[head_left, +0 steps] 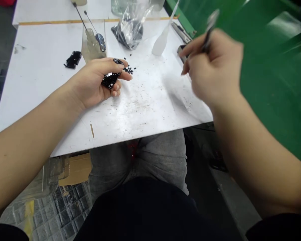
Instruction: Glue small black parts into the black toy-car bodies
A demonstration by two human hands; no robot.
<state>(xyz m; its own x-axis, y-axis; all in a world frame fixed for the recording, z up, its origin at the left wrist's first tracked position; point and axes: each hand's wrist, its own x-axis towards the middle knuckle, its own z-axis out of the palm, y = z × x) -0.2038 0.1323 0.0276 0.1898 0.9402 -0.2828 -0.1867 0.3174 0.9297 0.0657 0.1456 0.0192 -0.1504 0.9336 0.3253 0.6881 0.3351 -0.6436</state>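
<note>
My left hand is closed around a glossy black plastic piece above the white table. The thumb lies along its upper edge, and part of the piece is hidden in the palm. Several tiny black bits lie just beyond the fingertips. Over the table's right edge, my right hand is raised and smeared by motion. It grips a thin dark tool with a pale, shiny upper end; its exact kind is too blurred to make out. A second glossy black piece rests at the left.
Behind my left hand stands a small bottle with thin sticks, beside a blue-handled tool. A clear bag of dark bits and a white squeeze bottle are farther back. The green surface borders the table's right side.
</note>
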